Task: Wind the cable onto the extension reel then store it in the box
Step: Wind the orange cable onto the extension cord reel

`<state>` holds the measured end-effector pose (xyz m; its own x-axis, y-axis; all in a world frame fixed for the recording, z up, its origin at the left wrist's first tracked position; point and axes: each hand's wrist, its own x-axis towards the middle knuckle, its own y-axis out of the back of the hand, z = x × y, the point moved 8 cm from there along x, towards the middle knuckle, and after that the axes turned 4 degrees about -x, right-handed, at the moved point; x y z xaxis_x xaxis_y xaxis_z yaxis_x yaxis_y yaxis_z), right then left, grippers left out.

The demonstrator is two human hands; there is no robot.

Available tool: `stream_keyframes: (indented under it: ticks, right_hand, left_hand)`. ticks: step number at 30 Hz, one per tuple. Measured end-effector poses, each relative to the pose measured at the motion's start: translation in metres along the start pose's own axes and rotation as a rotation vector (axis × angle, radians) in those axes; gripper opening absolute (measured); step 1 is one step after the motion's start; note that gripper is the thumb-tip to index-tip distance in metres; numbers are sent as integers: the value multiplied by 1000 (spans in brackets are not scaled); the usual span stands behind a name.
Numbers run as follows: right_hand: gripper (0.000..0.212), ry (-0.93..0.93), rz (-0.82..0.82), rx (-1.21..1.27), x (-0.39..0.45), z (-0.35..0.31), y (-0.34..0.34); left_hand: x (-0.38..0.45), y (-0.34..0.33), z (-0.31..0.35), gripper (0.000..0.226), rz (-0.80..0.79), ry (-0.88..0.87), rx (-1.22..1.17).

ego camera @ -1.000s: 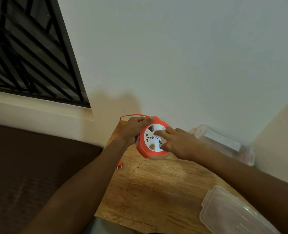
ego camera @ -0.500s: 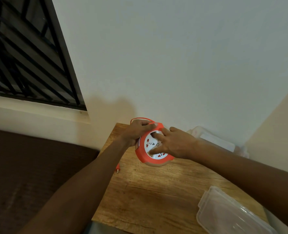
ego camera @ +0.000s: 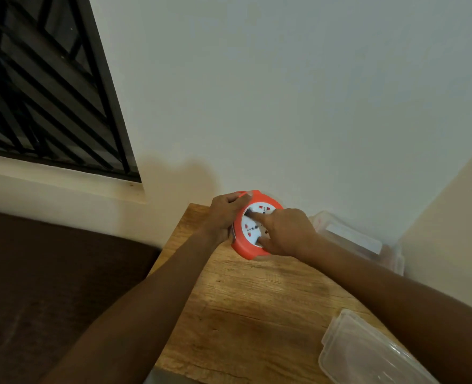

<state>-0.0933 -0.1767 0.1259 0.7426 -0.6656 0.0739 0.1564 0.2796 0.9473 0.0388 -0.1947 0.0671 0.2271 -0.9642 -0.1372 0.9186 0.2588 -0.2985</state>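
Just left of the box (ego camera: 351, 239), the round reel (ego camera: 250, 230), orange-rimmed with a white socket face, tilts on the counter (ego camera: 257, 314), left hand (ego camera: 223, 217) gripping its rim, right hand (ego camera: 287, 231) pinching its face.

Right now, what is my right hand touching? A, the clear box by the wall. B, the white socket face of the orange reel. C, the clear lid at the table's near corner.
B: the right hand has its index finger and thumb on the white socket face of the extension reel.
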Motion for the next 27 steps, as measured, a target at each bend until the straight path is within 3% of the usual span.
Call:
stream_keyframes:
  ticks: [5,8,13,17,21,27]
  right_hand:
    - [75,-566,19,663,-4,30,-22]
    - [72,-644,-43,883,-14,26,-40]
    - [55,-459,71,544,-28,21,-20]
    - [39,-76,122,236,-34,0,-1]
    - [44,278,76,-39,-39,-23,-5]
    - [48,529,-40,-262,-39,-31,-3]
  left_hand:
    - [-1,-11,4,17,107,-116,-37]
    - [-3,-8,-3,15,86,-131,60]
    - [-3,2,-14,15,63,-59,35]
    - [-3,3,-13,29,51,-66,113]
    - [-5,0,-7,29,-16,-72,151]
    - [-7,-11,-3,31,-150,-63,302]
